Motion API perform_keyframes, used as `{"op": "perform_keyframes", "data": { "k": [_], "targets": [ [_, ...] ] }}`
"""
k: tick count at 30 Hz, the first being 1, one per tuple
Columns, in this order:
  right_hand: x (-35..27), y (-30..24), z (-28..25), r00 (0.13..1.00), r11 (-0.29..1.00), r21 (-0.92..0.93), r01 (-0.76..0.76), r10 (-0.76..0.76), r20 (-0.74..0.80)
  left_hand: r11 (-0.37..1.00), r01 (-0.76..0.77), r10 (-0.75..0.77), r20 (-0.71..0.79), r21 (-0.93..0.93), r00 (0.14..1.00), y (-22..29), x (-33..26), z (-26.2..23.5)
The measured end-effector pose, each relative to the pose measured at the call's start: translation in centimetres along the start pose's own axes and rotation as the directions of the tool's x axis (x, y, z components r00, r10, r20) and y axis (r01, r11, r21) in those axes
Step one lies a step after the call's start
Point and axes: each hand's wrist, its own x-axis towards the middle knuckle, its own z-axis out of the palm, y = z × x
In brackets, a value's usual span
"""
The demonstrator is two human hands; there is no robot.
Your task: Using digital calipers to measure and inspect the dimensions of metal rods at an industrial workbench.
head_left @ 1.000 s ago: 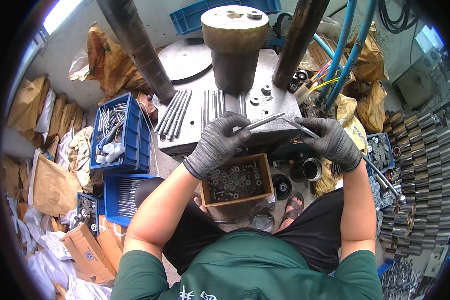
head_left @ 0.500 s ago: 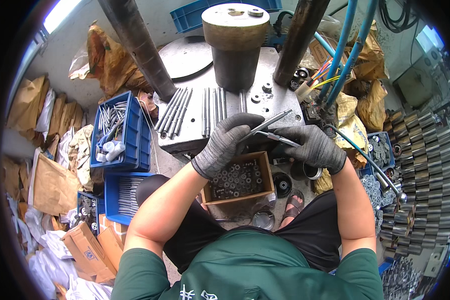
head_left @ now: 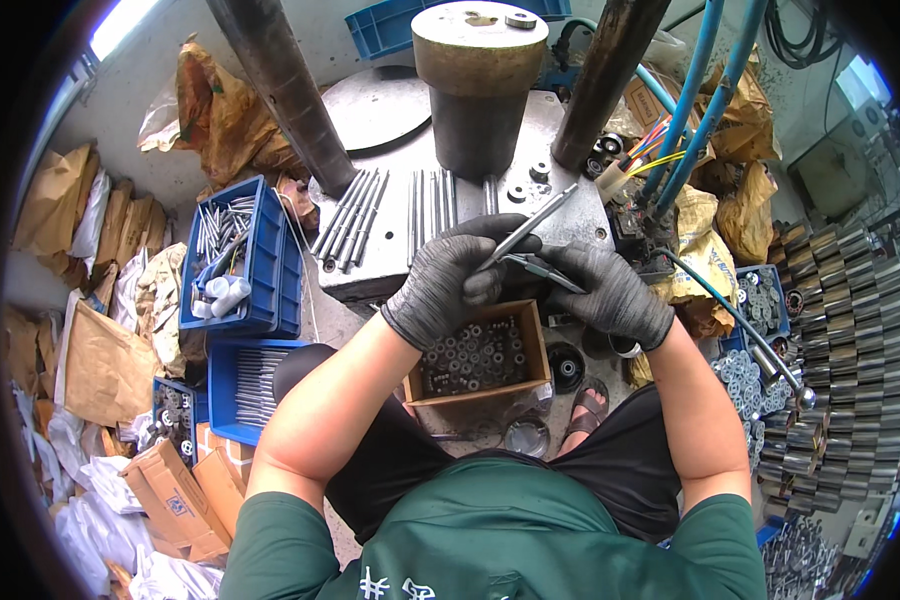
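My gloved left hand (head_left: 438, 287) grips a slim steel rod (head_left: 540, 222), which slants up and to the right. My right hand (head_left: 618, 296), also gloved in grey, is closed around a short shiny metal tool (head_left: 548, 271). The tool's narrow end points left toward the rod near my left fingers; its exact kind is unclear, and I cannot tell whether the two touch. Both hands hover over the near edge of the metal press table (head_left: 390, 185). On that table lie several similar steel rods (head_left: 358, 222) in two groups.
A thick press column (head_left: 480, 110) stands on the table between two dark posts. Below my hands sits a box (head_left: 478, 396) of small round parts. Blue bins (head_left: 288, 265) with rods are at left; stacked metal cylinders (head_left: 840, 380) and blue hoses (head_left: 682, 120) are at right.
The rod in my left hand has tilted more steeply upward. My right hand has shifted left with its tool, closer to my left hand.
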Motion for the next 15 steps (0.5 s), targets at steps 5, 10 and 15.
{"op": "perform_keyframes", "data": {
  "k": [5,10,15],
  "targets": [
    [-0.5,0.1,0.9,0.938,0.744,0.581,-0.330,0.191,0.289,0.984,0.034,-0.011,0.129,-0.176,0.992,0.1,0.8,-1.7],
    [0.2,0.9,0.3,0.998,0.997,0.065,-0.032,0.034,-0.043,0.966,-0.124,0.128,0.000,-0.226,0.992,1.2,1.1,-2.3],
    [1.7,2.2,0.1,0.971,0.879,-0.474,0.045,-0.151,-0.187,0.963,-0.211,0.183,-0.164,-0.171,0.969,1.4,0.7,-1.7]
  ]
}}
